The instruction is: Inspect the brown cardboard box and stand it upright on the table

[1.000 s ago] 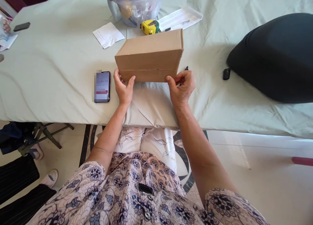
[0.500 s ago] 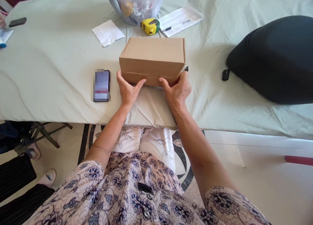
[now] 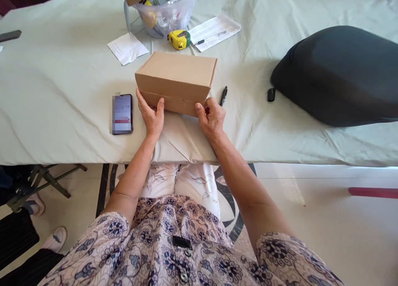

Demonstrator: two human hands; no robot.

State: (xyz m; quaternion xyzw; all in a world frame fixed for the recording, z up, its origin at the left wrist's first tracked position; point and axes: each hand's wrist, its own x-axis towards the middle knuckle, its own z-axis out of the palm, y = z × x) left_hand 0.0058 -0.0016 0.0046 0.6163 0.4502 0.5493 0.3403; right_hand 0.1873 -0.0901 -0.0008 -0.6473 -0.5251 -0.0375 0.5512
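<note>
A closed brown cardboard box (image 3: 175, 70) is between my hands over the cloth-covered table, its near side facing me. My left hand (image 3: 151, 116) grips the lower left of the box, thumb on the near face. At the near right corner my right hand (image 3: 213, 116) grips it with thumb in front and fingers curled; some fingertips are hidden. Just right of that hand lies a black marker (image 3: 223, 96), and its cap-like black piece (image 3: 271, 94) is farther right. A phone (image 3: 122, 114) with its screen lit lies left of my left hand.
Behind the box are a yellow-green tape measure (image 3: 179, 40), a paper sheet with a pen (image 3: 214, 33), a white paper (image 3: 128, 48) and a filled clear plastic basket (image 3: 169, 16). A large black rounded object (image 3: 338, 76) is at right. Another person's legs (image 3: 18, 236) show lower left.
The box has turned slightly, its right end coming nearer to me. My right hand has shifted with it, and the marker beside it now shows more fully. The view has moved a little.
</note>
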